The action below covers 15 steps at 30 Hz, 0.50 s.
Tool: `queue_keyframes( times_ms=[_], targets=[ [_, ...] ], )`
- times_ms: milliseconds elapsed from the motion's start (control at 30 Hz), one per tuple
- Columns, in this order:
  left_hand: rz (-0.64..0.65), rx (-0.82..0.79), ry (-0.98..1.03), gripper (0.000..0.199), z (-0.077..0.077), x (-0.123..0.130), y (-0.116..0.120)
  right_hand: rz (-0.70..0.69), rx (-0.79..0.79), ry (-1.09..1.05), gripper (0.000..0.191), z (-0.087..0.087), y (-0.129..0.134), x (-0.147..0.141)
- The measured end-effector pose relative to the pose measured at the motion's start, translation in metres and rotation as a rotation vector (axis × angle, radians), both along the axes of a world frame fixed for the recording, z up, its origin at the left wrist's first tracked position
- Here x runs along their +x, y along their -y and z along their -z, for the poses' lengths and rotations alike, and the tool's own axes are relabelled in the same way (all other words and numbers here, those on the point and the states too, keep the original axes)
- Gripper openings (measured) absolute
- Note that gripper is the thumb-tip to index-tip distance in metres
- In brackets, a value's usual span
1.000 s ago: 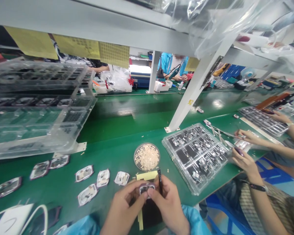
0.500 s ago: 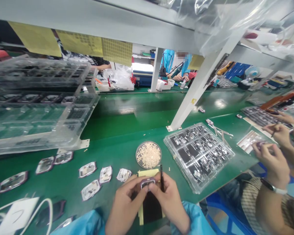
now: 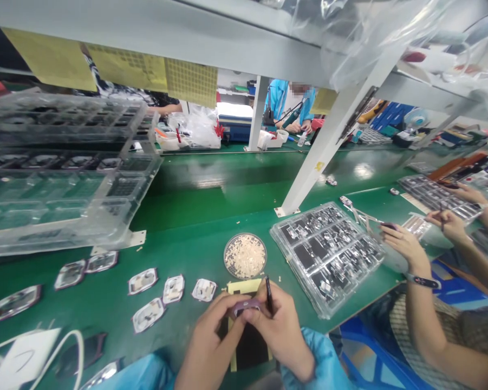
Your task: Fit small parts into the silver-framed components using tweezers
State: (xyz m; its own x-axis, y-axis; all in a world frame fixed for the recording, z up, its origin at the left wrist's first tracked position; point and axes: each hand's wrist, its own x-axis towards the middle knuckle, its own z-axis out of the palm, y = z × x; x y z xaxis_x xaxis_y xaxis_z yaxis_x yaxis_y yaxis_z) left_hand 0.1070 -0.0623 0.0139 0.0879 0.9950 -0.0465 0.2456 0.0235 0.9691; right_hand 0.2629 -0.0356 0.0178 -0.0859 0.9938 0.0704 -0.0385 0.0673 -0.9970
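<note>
- Head view: a small purple-edged part (image 3: 246, 306) is pinched between the fingertips of both hands, just above the near edge of the green worktop (image 3: 195, 216).
- The left hand (image 3: 211, 338) is closed on the left side of the part, thumb and forefinger clamped on it.
- The right hand (image 3: 282, 330) is closed on the right side of the part, and a thin black tool (image 3: 268, 295) is also gripped in it, standing nearly upright between the fingers.
- Under the hands a dark pad (image 3: 249, 346) is seen, with yellow strips (image 3: 244, 286) at its far end.
- Just beyond the hands a round dish (image 3: 245, 255) filled with tiny pale pieces is placed on the worktop.
- To the right of the dish a clear tray (image 3: 327, 254) of small dark parts is laid at an angle.
- To the left, several flat white-faced parts (image 3: 173, 288) are spread in a loose row on the worktop.
- Further left a stack of clear trays (image 3: 60, 173) is piled up.
- At the right edge a co-worker's hand (image 3: 402, 244) is held at the corner of the angled tray, with a watch on the wrist.
</note>
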Motion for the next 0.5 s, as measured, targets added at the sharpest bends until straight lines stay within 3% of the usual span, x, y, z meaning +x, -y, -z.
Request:
queue_keyframes(
  times_ms=[300, 400, 500],
  targets=[
    [-0.066, 0.025, 0.003, 0.024, 0.006, 0.004, -0.001, -0.026, -0.113, -0.172, 0.043, 0.013, 0.000, -0.008],
    [-0.076, 0.031, 0.027, 0.023, 0.004, 0.005, -0.005, -0.036, -0.103, -0.047, 0.039, 0.012, -0.004, -0.001],
    [-0.034, 0.083, -0.018, 0.019, 0.001, 0.006, -0.008, -0.057, 0.005, 0.159, 0.026, 0.004, -0.009, 0.014]
  ],
)
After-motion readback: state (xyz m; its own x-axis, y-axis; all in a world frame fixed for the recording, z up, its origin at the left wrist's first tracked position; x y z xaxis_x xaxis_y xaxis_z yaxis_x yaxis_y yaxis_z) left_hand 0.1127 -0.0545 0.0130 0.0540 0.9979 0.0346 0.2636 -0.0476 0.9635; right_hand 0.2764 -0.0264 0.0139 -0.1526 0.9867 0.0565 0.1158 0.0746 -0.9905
